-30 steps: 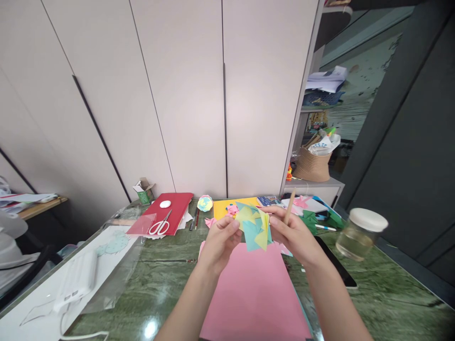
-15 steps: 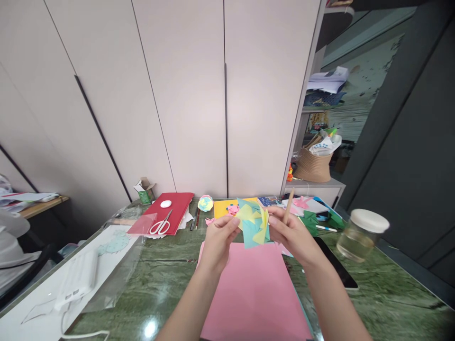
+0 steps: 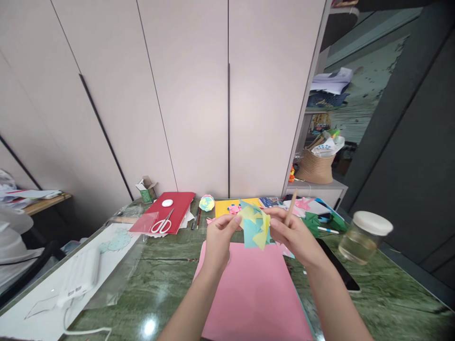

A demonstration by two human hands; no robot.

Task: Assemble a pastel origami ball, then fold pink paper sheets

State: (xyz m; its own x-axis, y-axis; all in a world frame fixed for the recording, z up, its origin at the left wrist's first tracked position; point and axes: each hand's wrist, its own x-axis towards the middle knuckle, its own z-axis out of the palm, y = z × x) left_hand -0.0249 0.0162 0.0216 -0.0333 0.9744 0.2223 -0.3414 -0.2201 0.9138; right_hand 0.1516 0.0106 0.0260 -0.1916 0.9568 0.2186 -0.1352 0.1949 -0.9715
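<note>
Both my hands hold a folded paper piece [image 3: 256, 226] made of yellow and light-blue parts, raised above a pink sheet [image 3: 253, 289] on the green marble table [image 3: 163, 279]. My left hand [image 3: 219, 239] pinches its left edge with the fingers closed. My right hand [image 3: 292, 236] grips its right side and also keeps a thin wooden stick [image 3: 291, 208] upright between the fingers.
White scissors [image 3: 160, 223] lie on a red folder [image 3: 167, 214] at the back left, by a small paper ball [image 3: 206, 203]. A lidded glass jar [image 3: 365, 237] and a dark tablet [image 3: 337, 269] are on the right. A white power strip [image 3: 80, 279] lies at left.
The view has shifted a little to the right. My hands keep their hold on the folded paper, and it has turned only slightly between the fingers.
</note>
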